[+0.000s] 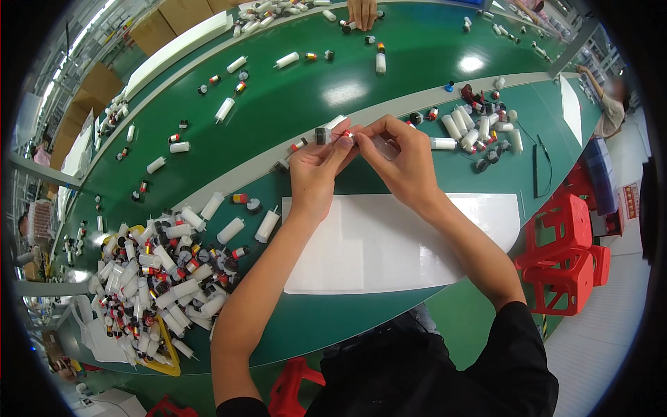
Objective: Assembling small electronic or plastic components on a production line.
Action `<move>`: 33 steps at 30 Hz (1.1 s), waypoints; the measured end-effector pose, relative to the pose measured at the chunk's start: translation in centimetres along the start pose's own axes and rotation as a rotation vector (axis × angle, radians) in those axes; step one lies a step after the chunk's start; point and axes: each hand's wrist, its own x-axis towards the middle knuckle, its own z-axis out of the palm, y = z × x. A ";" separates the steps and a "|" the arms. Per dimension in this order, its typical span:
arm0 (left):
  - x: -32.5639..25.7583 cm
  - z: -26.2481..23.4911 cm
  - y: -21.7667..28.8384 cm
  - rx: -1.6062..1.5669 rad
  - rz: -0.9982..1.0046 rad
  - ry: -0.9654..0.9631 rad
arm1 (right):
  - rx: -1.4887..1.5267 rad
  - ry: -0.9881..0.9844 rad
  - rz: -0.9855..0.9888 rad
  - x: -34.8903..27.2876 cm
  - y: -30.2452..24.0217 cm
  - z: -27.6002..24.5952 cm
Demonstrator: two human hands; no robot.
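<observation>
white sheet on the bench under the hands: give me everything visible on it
The white sheet is a flat, smooth rectangle, plastic or paper by its look, slightly glossy toward its right end. It lies flat on the green table, at its near edge, directly in front of the person. It looks bare and unmarked. Both forearms cross above it; whether they rest on it cannot be told. The left hand and right hand work just beyond its far edge.

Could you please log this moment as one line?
left hand: pinching small red part | right hand: holding clear tube | surface: green table
</observation>
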 end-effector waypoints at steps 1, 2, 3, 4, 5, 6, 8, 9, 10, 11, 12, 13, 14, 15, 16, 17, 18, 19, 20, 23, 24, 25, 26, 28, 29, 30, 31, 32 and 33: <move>0.0 0.0 0.0 0.022 0.003 -0.012 | -0.016 -0.005 0.003 0.0 0.0 -0.1; -0.1 0.1 0.1 0.045 0.006 -0.023 | -0.031 -0.011 0.005 0.0 -0.1 -0.1; -0.1 0.2 0.2 0.045 0.004 -0.024 | -0.031 -0.010 0.007 0.1 0.0 -0.2; -0.2 0.4 0.3 0.003 0.001 -0.044 | -0.031 -0.009 0.015 0.1 0.1 -0.4; -0.2 0.5 0.3 -0.040 -0.002 -0.064 | -0.031 -0.009 0.023 0.2 0.2 -0.4; -0.2 0.4 0.3 -0.039 -0.004 -0.066 | -0.031 -0.006 0.024 0.1 0.3 -0.3; -0.1 0.2 0.2 -0.026 0.014 -0.067 | -0.056 0.004 -0.011 0.1 0.5 0.1; -0.2 0.3 0.2 -0.027 0.014 -0.064 | -0.056 0.002 -0.010 0.0 0.6 0.2; -0.2 0.2 0.3 0.006 -0.001 -0.027 | -0.061 0.012 -0.051 -0.1 0.9 0.4; -0.3 0.2 0.3 0.038 -0.015 0.010 | -0.065 0.022 -0.093 -0.1 1.0 0.5; -0.2 -0.1 0.3 0.038 -0.014 0.010 | -0.064 0.022 -0.094 -0.2 1.0 0.6; -0.1 -0.4 0.3 0.025 -0.022 0.030 | -0.079 -0.006 -0.124 -0.2 1.0 0.7; 0.0 -0.7 0.3 0.011 -0.031 0.049 | -0.094 -0.034 -0.154 -0.3 1.0 0.8; 0.1 -0.7 0.3 0.010 -0.030 0.052 | -0.094 -0.037 -0.155 -0.3 0.9 0.8; 0.1 -0.6 0.3 0.010 -0.038 0.056 | -0.097 -0.033 -0.185 -0.4 0.9 0.8; 0.1 -0.5 0.3 0.008 -0.045 0.060 | -0.101 -0.030 -0.215 -0.4 0.8 0.8; 0.1 -0.7 0.2 0.010 -0.044 0.061 | -0.100 -0.030 -0.216 -0.4 0.8 1.0; 0.1 -1.0 0.3 0.023 -0.029 0.042 | -0.105 -0.042 -0.208 -0.3 0.8 1.1; 0.0 -1.2 0.3 0.036 -0.014 0.023 | -0.110 -0.054 -0.201 -0.3 0.8 1.2; -0.1 -1.2 0.2 0.057 0.017 0.003 | -0.114 -0.025 -0.240 -0.4 1.1 1.3; -0.2 -1.0 0.3 0.054 0.017 0.005 | -0.115 -0.028 -0.240 -0.4 1.1 1.2; -0.2 -0.8 0.3 0.065 0.040 0.012 | -0.122 -0.015 -0.260 -0.5 1.2 1.1; -0.3 -0.6 0.4 0.077 0.064 0.019 | -0.129 -0.004 -0.280 -0.5 1.2 1.1; -0.3 -0.9 0.6 0.099 0.067 0.028 | -0.131 -0.002 -0.301 -0.6 1.3 1.5; -0.4 -1.0 0.6 0.121 0.069 0.038 | -0.133 -0.001 -0.321 -0.7 1.3 1.6; -0.4 -1.0 0.6 0.120 0.070 0.041 | -0.132 -0.004 -0.322 -0.7 1.3 1.6; -0.4 -1.0 0.5 0.111 0.081 0.050 | -0.134 -0.039 -0.267 -0.7 1.3 1.5; -0.4 -0.9 0.4 0.102 0.090 0.060 | -0.136 -0.075 -0.211 -0.7 1.3 1.3; -0.3 -0.9 0.5 0.101 0.091 0.060 | -0.137 -0.076 -0.211 -0.6 1.2 1.2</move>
